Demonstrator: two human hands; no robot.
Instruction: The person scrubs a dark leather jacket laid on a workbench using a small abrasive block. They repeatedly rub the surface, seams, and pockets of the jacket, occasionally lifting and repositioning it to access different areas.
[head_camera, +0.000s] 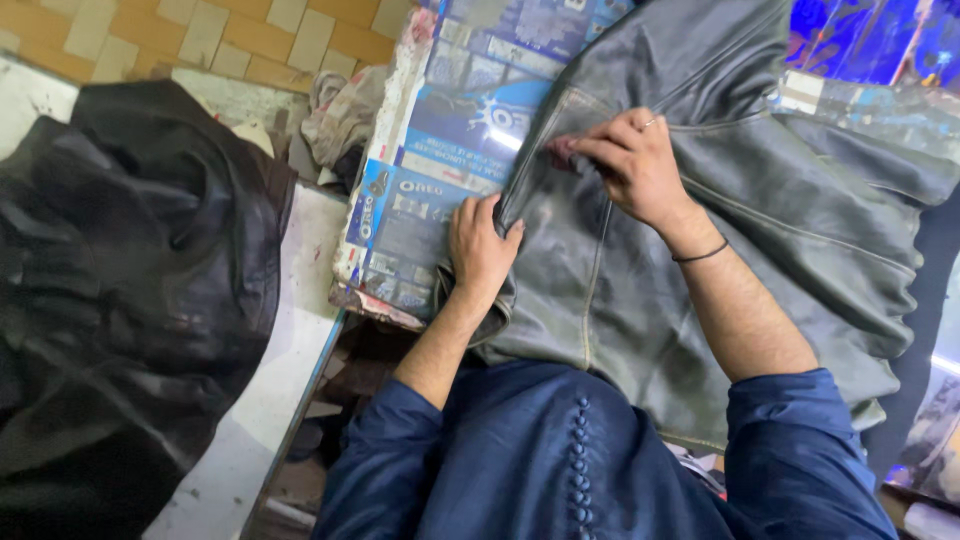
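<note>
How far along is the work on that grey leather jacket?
Done: the grey leather jacket already lies spread flat over the printed-card-covered table. In hand: the left hand presses down its front edge while the right hand pinches a small reddish piece against that same edge. Left: cannot tell how much of the edge is treated; a heap of dark leather lies untouched on the side surface.

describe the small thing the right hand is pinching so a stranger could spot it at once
Start at the grey-green leather jacket spread over the worktable. Follow its front edge up to the right hand; the reddish scrap sits at its fingertips. It is the only pinkish-red piece there.
</note>
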